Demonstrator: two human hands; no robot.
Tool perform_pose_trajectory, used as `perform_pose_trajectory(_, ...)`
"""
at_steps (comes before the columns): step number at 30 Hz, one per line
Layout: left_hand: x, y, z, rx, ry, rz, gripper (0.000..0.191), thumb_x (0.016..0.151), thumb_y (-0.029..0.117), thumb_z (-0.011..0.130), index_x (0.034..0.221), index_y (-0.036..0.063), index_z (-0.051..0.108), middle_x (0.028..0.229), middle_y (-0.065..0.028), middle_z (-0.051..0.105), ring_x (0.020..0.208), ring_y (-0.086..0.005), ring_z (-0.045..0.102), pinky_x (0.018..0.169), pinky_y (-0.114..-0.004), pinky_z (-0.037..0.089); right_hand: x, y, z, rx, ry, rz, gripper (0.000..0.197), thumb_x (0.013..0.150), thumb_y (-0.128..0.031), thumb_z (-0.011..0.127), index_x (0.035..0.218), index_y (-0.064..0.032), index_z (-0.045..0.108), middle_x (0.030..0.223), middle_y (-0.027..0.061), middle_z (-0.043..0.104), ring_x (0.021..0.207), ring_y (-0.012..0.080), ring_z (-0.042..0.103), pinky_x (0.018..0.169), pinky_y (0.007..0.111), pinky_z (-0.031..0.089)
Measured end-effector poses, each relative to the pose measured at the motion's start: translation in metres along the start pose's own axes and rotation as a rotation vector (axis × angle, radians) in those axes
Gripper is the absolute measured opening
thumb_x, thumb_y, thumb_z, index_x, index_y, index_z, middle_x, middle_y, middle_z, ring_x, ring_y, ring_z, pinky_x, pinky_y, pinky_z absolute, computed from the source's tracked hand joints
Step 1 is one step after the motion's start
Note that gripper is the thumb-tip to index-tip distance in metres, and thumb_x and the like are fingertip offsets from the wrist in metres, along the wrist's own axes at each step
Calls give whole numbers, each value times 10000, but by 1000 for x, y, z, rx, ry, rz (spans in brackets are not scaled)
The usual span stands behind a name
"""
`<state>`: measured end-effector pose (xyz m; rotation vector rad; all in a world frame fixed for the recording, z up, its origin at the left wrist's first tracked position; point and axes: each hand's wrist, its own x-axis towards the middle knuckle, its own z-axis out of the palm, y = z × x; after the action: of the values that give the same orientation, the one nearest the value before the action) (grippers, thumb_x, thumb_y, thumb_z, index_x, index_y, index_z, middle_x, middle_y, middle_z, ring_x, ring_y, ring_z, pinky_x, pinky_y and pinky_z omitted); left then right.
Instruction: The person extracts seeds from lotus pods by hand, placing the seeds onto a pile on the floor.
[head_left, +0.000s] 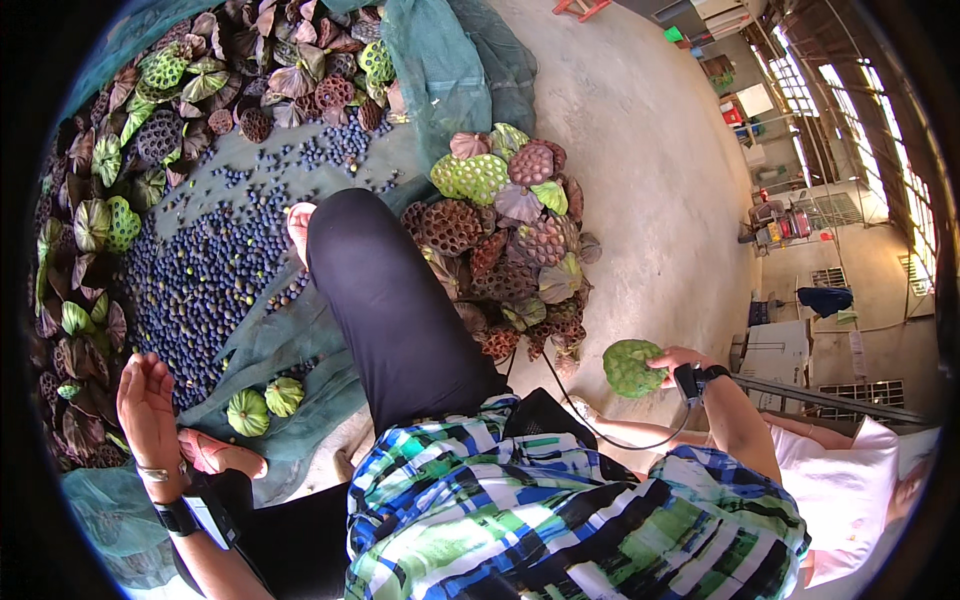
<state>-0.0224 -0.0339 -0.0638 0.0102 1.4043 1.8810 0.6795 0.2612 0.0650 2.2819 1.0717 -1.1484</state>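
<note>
My right hand (679, 363) grips a green lotus seed pod (631, 368) by its edge, out to the right above the bare floor. On the left, my left hand (147, 397) is raised palm up near the heap of lotus pods, its fingers slightly curled and nothing seen in it. Dark loose lotus seeds (202, 277) lie spread on a green mesh net (292, 337). Two pale green pods (247, 412) rest on the net near my sandalled foot. Brown and green pods (525, 240) are piled to the right of my knee.
Many lotus pods (82, 285) ring the seeds at the left and top. Folded netting (442, 67) lies at the top. A person in a pale shirt (832, 480) is close at the lower right. A cable runs from my right wrist device. A red stool (581, 7) stands far off.
</note>
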Motion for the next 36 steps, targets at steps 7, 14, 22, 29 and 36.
perform_pose_trajectory(7,1,-8,-7,128,12,-27,116,870,44,537,983,55,555,975,-20,594,836,-80,550,710,-195,432,105,-80,95,210,-206,-387,400,801,-274,667,1144,-100,553,1014,44,612,786,166,606,606,299,526)
perform_pose_trajectory(14,-1,-3,-18,177,-41,-30,135,848,-20,515,956,51,555,951,-24,601,765,-52,533,647,-168,421,106,-177,166,129,18,-725,346,786,-173,668,1098,-61,567,881,49,643,720,144,616,582,293,530)
perform_pose_trajectory(22,2,-6,-6,123,-17,3,171,833,-45,510,971,45,556,973,-33,598,773,-66,532,665,-181,411,151,-174,183,8,169,-761,372,749,-291,686,992,-18,617,861,122,654,763,227,629,695,336,496)
perform_pose_trajectory(29,-4,-4,-7,129,-36,-7,177,838,-41,504,988,44,547,971,-43,591,818,-80,537,723,-202,419,169,-108,173,-936,-18,-419,581,726,-579,585,854,-18,664,771,145,637,741,257,614,681,356,485)
perform_pose_trajectory(36,-13,5,7,67,-44,-16,152,848,7,497,986,59,537,901,-21,585,777,-89,533,714,-204,429,112,-58,171,-459,-599,152,386,860,-412,558,934,-38,625,925,106,663,757,163,631,660,317,516)
